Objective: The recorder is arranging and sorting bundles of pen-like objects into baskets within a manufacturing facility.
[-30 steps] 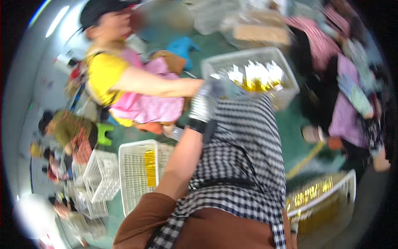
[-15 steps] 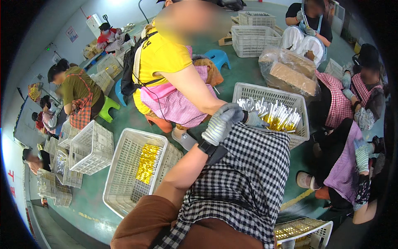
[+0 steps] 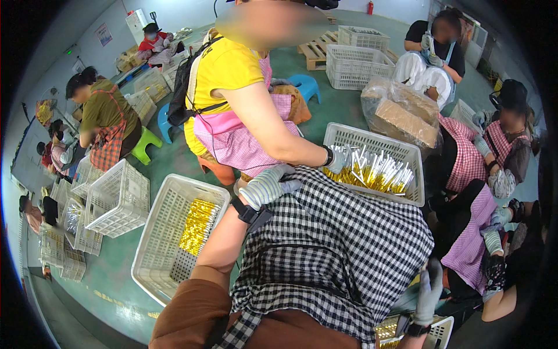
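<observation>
The person's left hand [image 3: 264,186], in a striped glove, hangs over the left edge of the checked apron [image 3: 343,232] with fingers loosely spread and nothing visible in its grasp. The right hand [image 3: 429,291], also gloved, is low at the right, beside the apron and above the lower-right basket [image 3: 444,334]; it is partly cut off by shadow and the lens edge, so I cannot tell whether it grips anything.

From the left, white crates [image 3: 119,200] stand on the green floor near a worker seated on a green stool [image 3: 145,145]. Next, the left basket [image 3: 163,203] holds gold sticks [image 3: 200,227] lying in an ordered block along one side, while dark perforated bottom shows at its near end: by the look of it, that basket is only partly filled. In the middle basket [image 3: 349,138], gold-and-white sticks [image 3: 381,171] lie at mixed angles, so plenty there seems to remain unarranged. The lower-right basket shows a few gold pieces [image 3: 388,331], its depth hidden.

As for obstacles, the forearm of a co-worker in yellow [image 3: 232,75] crosses between the left hand and the middle basket, and that worker's gloved hand [image 3: 337,160] is at its sticks. Beyond that basket sits a plastic-wrapped carton [image 3: 401,116]; further right, seated workers in pink-checked aprons crowd that side.
</observation>
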### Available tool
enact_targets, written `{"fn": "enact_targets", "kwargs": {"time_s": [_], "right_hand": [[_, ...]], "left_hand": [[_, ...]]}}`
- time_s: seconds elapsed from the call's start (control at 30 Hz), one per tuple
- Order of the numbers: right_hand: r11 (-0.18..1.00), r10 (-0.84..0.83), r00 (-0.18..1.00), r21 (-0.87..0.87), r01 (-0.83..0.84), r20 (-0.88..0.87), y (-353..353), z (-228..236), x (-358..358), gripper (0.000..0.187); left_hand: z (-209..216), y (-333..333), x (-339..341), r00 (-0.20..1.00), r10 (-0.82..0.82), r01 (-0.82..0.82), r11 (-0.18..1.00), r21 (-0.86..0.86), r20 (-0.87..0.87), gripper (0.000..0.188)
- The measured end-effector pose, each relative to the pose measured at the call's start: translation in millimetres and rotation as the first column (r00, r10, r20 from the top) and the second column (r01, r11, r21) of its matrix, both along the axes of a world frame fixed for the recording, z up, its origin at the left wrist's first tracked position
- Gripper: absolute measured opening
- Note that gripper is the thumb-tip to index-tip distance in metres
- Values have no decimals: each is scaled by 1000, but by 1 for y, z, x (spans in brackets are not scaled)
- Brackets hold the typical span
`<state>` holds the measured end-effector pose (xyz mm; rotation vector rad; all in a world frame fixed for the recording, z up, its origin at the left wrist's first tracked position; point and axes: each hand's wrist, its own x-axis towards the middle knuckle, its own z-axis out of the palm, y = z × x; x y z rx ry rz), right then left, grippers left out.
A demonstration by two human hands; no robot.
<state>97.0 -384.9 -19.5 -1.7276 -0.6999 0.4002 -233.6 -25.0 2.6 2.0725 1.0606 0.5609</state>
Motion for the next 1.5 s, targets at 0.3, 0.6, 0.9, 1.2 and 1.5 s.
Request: {"fn": "enact_targets", "kwargs": {"time_s": [0.3,0.6,0.9,1.2,1.5], "right_hand": [[999,47,936,-16,-44,350,62,-12,27,20],[982,-22,792,-136,132,610,91,7,49,18],[927,375,909,-96,-363,182,105,22,33,50],[804,474,873,-461,-376,115,198,42,87,39],[130,790,610,-989,-73,59,334,-22,174,34]], "left_hand": [[17,-5,-8,993,-64,45,981,190,98,13],[44,8,19,986,-160,154,823,546,-37,24],[113,-19,108,839,-514,383,791,476,179,42],[58,18,192,772,-473,392,880,267,425,31],[5,54,210,928,-362,336,916,221,89,21]]}}
